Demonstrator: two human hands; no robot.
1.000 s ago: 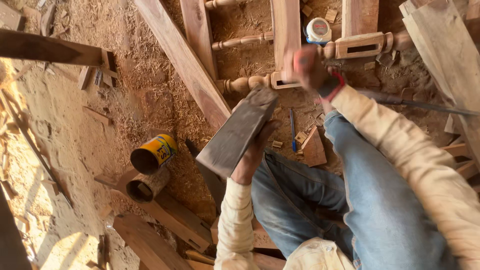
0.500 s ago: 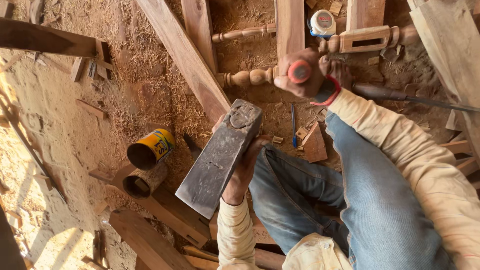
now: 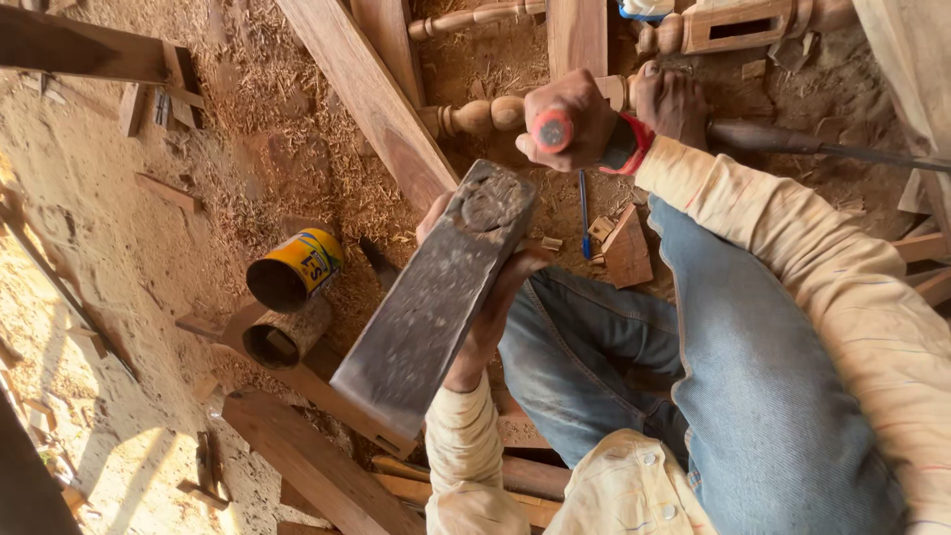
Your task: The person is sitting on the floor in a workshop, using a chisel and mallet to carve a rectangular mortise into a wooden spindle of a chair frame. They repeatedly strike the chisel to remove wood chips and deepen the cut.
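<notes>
Left hand: wrapped around a heavy dark wooden block, gripping it from beneath, just above the blue-jeaned knee.
Wooden block: tilted, its upper end just below the right hand.
Right hand: fist closed around a red-handled tool, beyond the block.
Turned spindle: on the sawdust floor, touching the right hand.
Two cans: left of the block, well apart.

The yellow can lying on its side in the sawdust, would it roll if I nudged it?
Probably: the yellow can lies on its side, round-walled. Its open mouth looks empty, so likely light. The darker can alongside may block it.
</notes>
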